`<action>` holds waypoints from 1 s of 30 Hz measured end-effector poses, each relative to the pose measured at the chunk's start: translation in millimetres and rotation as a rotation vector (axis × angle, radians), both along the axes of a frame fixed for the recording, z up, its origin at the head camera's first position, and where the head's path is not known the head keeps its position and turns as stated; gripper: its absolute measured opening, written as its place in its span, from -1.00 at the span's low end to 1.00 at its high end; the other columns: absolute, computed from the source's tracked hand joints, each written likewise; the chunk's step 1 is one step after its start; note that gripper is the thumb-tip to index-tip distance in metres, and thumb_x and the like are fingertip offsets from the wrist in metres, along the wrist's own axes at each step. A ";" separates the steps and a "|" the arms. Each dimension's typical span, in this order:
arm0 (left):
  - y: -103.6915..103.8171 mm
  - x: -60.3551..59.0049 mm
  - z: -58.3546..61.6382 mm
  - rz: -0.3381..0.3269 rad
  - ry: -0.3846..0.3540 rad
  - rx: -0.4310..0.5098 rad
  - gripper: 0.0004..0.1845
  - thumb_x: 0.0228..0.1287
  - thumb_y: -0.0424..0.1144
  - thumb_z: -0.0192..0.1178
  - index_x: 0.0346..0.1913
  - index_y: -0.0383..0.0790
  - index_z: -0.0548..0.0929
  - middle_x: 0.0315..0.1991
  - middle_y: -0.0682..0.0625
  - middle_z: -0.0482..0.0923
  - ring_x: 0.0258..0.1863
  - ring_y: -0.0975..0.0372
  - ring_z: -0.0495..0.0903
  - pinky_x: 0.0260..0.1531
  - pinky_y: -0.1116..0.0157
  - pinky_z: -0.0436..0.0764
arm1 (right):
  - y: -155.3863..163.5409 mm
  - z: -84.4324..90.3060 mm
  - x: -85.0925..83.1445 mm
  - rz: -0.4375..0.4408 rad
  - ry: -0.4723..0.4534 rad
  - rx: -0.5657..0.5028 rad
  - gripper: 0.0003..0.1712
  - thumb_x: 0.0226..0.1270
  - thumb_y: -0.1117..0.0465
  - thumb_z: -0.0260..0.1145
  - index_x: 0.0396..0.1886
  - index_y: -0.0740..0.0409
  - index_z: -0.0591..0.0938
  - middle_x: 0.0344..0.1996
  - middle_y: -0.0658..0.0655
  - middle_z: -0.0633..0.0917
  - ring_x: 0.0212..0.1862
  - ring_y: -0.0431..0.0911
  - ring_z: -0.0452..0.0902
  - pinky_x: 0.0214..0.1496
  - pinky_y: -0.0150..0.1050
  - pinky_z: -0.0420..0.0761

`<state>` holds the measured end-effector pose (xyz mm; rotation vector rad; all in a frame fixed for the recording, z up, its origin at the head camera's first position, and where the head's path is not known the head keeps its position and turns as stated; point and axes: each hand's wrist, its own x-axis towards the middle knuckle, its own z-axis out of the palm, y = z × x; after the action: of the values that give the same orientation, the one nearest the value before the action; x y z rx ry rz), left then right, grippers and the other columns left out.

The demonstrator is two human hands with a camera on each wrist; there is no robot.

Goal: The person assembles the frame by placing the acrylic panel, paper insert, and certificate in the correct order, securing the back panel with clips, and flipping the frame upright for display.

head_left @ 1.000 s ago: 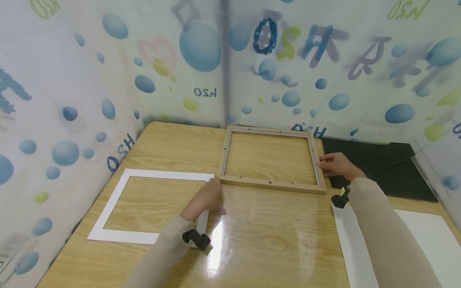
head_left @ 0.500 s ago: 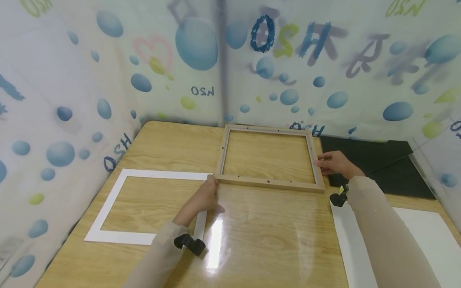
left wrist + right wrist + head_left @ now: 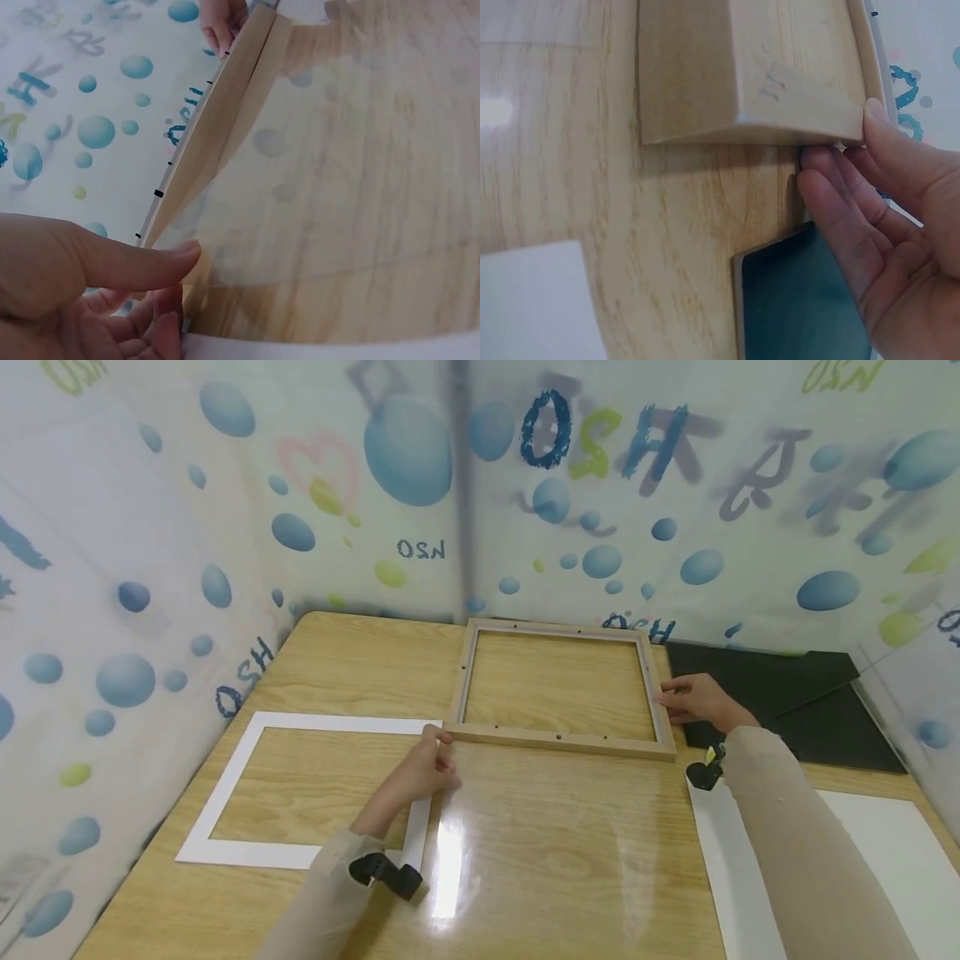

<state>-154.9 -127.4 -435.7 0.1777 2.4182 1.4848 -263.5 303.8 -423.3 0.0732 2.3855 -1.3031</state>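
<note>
Wooden frame held at two corners

Wooden frame [image 3: 558, 689] lies flat at the surface's [image 3: 555, 860] far edge. Left hand [image 3: 423, 770] touches its near-left corner with relaxed fingers; right hand [image 3: 693, 700] presses straight fingers against its right side, beside black boards [image 3: 817, 710].

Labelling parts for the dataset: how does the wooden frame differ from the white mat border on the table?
The wooden frame is tan, thick and raised, with small dark holes along its inner edge; the white mat border is thin, flat and plain. The frame lies farther back, with the left hand at its near corner and the right hand at its right side; the mat lies near-left. Both are open rectangles showing the table through.
</note>
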 end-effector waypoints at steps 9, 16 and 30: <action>-5.4 2.7 -0.5 0.073 -0.019 -0.006 -0.44 -0.11 -0.63 0.29 0.01 -0.45 0.31 -0.41 -0.14 0.46 -0.43 0.17 0.50 -0.41 0.34 0.55 | -0.4 -0.5 -0.4 -0.007 0.001 0.008 -0.31 0.28 0.21 0.22 0.23 0.58 0.21 -0.48 -0.04 0.60 -0.44 -0.25 0.55 -0.28 -0.25 0.63; -8.7 3.3 1.7 0.060 0.007 -0.093 -0.74 -0.10 -0.50 0.35 -0.25 -0.40 0.61 -0.43 -0.04 0.54 -0.41 0.21 0.50 -0.37 0.33 0.56 | -0.7 -0.7 0.0 -0.002 0.003 0.009 -0.30 0.28 0.19 0.23 0.22 0.58 0.22 -0.48 -0.04 0.60 -0.44 -0.25 0.56 -0.27 -0.25 0.63; -26.7 6.9 5.5 -0.082 0.016 0.035 -0.86 0.05 -0.46 0.29 -0.33 -0.43 0.55 -0.62 -0.11 0.56 -0.64 0.13 0.59 -0.59 0.29 0.58 | -1.2 1.3 2.1 0.004 0.009 0.000 -0.35 0.30 0.24 0.20 0.22 0.59 0.21 -0.46 -0.02 0.59 -0.44 -0.25 0.56 -0.27 -0.25 0.63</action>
<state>-148.0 -154.1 -430.2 0.2932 2.3681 1.4957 -261.3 302.7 -422.0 0.0628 2.3924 -1.3039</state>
